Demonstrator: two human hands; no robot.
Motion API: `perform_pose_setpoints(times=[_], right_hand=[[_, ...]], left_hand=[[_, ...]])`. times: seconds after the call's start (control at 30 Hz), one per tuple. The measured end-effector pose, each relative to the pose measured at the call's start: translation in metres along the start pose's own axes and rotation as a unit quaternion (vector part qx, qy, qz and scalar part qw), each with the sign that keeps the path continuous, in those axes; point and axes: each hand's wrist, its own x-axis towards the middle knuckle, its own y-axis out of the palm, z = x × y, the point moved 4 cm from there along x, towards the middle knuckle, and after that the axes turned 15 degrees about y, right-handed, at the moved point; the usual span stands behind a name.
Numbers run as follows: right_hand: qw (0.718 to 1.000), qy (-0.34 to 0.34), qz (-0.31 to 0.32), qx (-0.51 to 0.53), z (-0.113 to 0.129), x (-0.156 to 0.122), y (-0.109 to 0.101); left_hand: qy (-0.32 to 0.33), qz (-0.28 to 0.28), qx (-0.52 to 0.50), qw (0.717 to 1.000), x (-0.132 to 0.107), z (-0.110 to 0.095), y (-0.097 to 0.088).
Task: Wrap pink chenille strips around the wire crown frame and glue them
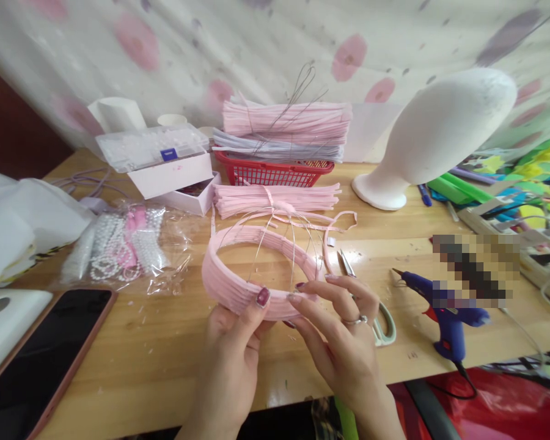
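Note:
A pink ring (224, 278) wound from pipe cleaners, with thin wire arches (275, 235) rising over it, is held just above the wooden table (156, 354). My left hand (231, 348) grips its near rim, thumb on top. My right hand (343, 330), wearing a ring, pinches the same rim a little to the right with its fingertips. Small scissors (380, 315) lie on the table just beyond my right hand.
Blue glue gun (444, 305) at right, white foam head (440, 134) behind it. Red basket (275, 172) with pink and grey pipe cleaners, another pink bundle (275, 198) in front. Bagged pearl beads (119, 247), a bead box (153, 146), a phone (41, 360) at left.

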Motion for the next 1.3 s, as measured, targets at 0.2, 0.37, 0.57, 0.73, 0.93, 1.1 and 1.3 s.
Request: perform_pose_setpoints(times=[0.2,0.37,0.57,0.73,0.93,1.1,1.3], right_hand=[[1.000,-0.005,-0.008,-0.001,0.000,-0.001,0.000],[0.999,-0.011,-0.044,0.008,0.003,0.000,-0.002],[0.998,-0.015,-0.061,-0.001,0.006,0.001,-0.003],[0.996,0.004,-0.092,0.019,0.001,-0.001,-0.006],[0.990,0.050,-0.097,0.093,-0.010,-0.002,-0.009],[0.999,0.015,-0.039,0.028,-0.004,0.001,-0.002],[0.995,-0.006,-0.021,0.097,-0.012,0.010,-0.003]], left_hand=[[0.009,-0.006,-0.008,1.000,0.001,0.001,-0.002],[0.001,-0.002,0.002,1.000,0.000,-0.001,-0.004],[-0.012,-0.056,-0.002,0.998,-0.004,-0.006,-0.001],[-0.006,-0.075,-0.016,0.997,-0.004,-0.010,0.008],[0.005,-0.058,0.002,0.998,-0.001,-0.012,0.008],[0.001,0.005,0.021,1.000,0.000,-0.008,0.011],[-0.005,0.109,0.081,0.991,-0.004,0.004,0.003]])
